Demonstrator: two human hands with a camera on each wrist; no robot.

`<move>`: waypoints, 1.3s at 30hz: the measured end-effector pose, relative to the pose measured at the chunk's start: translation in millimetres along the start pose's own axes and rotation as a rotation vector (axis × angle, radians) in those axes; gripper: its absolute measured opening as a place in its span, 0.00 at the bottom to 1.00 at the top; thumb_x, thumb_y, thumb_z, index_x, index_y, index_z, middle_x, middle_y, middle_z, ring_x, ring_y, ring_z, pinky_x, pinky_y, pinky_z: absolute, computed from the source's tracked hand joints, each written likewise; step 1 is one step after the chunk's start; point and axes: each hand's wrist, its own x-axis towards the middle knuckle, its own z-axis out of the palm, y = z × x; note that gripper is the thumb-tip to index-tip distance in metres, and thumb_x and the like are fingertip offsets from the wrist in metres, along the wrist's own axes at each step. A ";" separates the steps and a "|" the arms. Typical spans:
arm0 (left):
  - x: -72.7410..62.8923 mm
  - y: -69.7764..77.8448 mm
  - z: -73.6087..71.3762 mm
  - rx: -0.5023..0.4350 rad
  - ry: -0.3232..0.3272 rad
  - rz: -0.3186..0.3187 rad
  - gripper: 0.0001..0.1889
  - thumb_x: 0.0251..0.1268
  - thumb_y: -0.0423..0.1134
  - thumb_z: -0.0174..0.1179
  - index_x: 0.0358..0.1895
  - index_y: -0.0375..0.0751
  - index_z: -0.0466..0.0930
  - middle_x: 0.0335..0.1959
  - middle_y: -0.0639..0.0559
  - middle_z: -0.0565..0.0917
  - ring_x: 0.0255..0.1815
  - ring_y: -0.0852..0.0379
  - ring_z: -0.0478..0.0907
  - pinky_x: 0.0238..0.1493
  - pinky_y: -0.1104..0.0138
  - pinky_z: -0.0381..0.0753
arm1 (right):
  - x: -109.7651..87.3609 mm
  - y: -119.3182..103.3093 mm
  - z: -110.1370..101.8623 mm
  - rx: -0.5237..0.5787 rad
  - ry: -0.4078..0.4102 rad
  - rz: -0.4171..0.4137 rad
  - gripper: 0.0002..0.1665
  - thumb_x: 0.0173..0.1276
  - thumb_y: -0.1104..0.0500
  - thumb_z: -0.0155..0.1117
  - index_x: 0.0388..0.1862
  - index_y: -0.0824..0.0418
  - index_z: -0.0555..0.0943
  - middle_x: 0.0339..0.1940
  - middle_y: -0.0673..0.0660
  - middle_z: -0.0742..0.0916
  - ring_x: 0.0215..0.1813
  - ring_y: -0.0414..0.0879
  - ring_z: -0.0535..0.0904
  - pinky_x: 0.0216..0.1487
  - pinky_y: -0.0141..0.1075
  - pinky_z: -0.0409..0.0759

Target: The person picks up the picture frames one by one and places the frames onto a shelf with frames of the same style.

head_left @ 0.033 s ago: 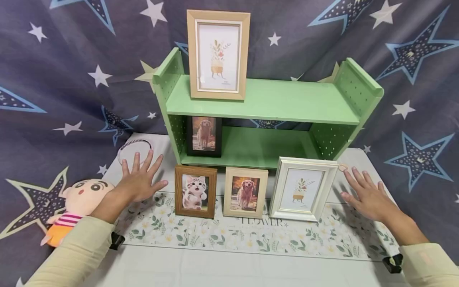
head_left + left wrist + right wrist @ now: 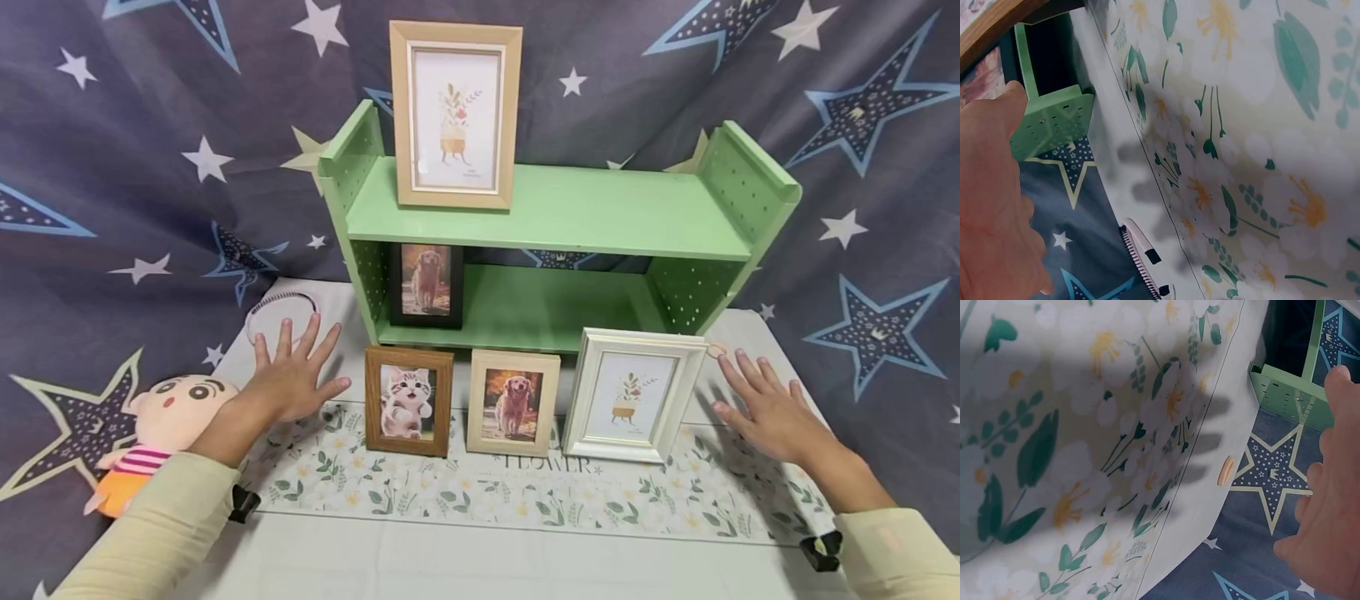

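Note:
My left hand [image 2: 295, 381] is spread over the flowered mat, fingers apart and holding nothing. Nearest to it stands a brown wooden photo frame [image 2: 372, 400] with a kitten picture. On the other side, my right hand [image 2: 768, 412] hovers with straight fingers beside a white photo frame [image 2: 573, 417] showing a potted plant. Between those two frames is a pale wood photo frame [image 2: 476, 408] with a dog picture. Behind them, a green shelf [image 2: 600, 208] bears a larger light wood frame [image 2: 403, 125] on top and a black frame [image 2: 425, 320] on its lower level.
A plush doll [image 2: 183, 412] sits at the left, partly behind my left forearm. A striped hoop [image 2: 258, 307] lies beyond my left hand. Near the right fingertips is a small tan oval piece [image 2: 1226, 470]. A star-patterned cloth [image 2: 247, 100] hangs behind the shelf.

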 end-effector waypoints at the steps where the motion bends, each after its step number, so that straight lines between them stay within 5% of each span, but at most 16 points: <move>1: 0.0 0.0 -0.3 -0.001 0.001 0.000 0.46 0.76 0.67 0.45 0.84 0.55 0.30 0.83 0.39 0.25 0.79 0.22 0.19 0.68 0.24 0.10 | 0.4 0.5 -0.7 0.000 0.000 -0.001 0.47 0.82 0.40 0.46 0.86 0.51 0.36 0.84 0.70 0.46 0.81 0.78 0.37 0.67 0.86 0.39; 16: 2.2 0.7 -10.1 -0.013 0.029 0.014 0.47 0.76 0.68 0.44 0.84 0.54 0.29 0.83 0.39 0.23 0.78 0.21 0.19 0.68 0.23 0.12 | -1.4 6.6 0.6 0.019 0.040 -0.019 0.49 0.81 0.41 0.50 0.86 0.53 0.36 0.85 0.70 0.44 0.81 0.78 0.36 0.67 0.86 0.43; 21: 5.1 0.3 -8.0 -0.077 0.080 0.031 0.50 0.75 0.55 0.56 0.84 0.53 0.28 0.84 0.36 0.28 0.79 0.19 0.26 0.69 0.18 0.26 | -2.1 5.2 0.7 0.069 0.123 -0.044 0.54 0.76 0.47 0.61 0.86 0.60 0.41 0.80 0.77 0.56 0.75 0.82 0.54 0.64 0.80 0.60; 25: 9.7 0.5 -8.6 -0.223 0.169 0.054 0.51 0.75 0.46 0.60 0.84 0.51 0.28 0.84 0.33 0.37 0.81 0.21 0.37 0.74 0.22 0.41 | -2.5 0.6 3.6 0.180 0.216 -0.070 0.52 0.73 0.57 0.66 0.85 0.61 0.46 0.72 0.80 0.69 0.64 0.79 0.72 0.57 0.69 0.78; 28: 13.2 0.1 -9.6 -0.321 0.279 0.081 0.49 0.74 0.40 0.61 0.85 0.46 0.33 0.82 0.29 0.49 0.80 0.25 0.50 0.76 0.29 0.54 | -3.1 -4.1 9.3 0.293 0.279 -0.092 0.50 0.71 0.63 0.67 0.85 0.58 0.52 0.68 0.77 0.76 0.61 0.59 0.84 0.50 0.38 0.90; 32: 16.9 1.1 -11.2 -0.442 0.405 0.112 0.47 0.73 0.36 0.62 0.84 0.42 0.39 0.75 0.24 0.62 0.72 0.25 0.65 0.68 0.33 0.72 | -4.7 -12.2 17.9 0.467 0.314 -0.114 0.47 0.72 0.66 0.66 0.84 0.53 0.56 0.67 0.64 0.81 0.57 0.21 0.78 0.48 0.09 0.76; 37: 21.9 3.8 -13.3 -0.574 0.462 0.130 0.46 0.74 0.34 0.60 0.85 0.48 0.39 0.74 0.25 0.65 0.67 0.24 0.72 0.60 0.36 0.81 | -6.5 -22.8 25.0 0.606 0.334 -0.160 0.46 0.71 0.70 0.64 0.83 0.55 0.58 0.63 0.30 0.78 0.57 0.17 0.76 0.48 0.11 0.79; 39: 24.0 5.2 -14.0 -0.594 0.476 0.132 0.46 0.74 0.34 0.60 0.85 0.50 0.40 0.73 0.26 0.67 0.66 0.25 0.74 0.60 0.38 0.82 | -7.6 -26.7 27.0 0.643 0.334 -0.176 0.46 0.71 0.71 0.64 0.83 0.57 0.58 0.62 0.27 0.77 0.57 0.19 0.77 0.48 0.12 0.80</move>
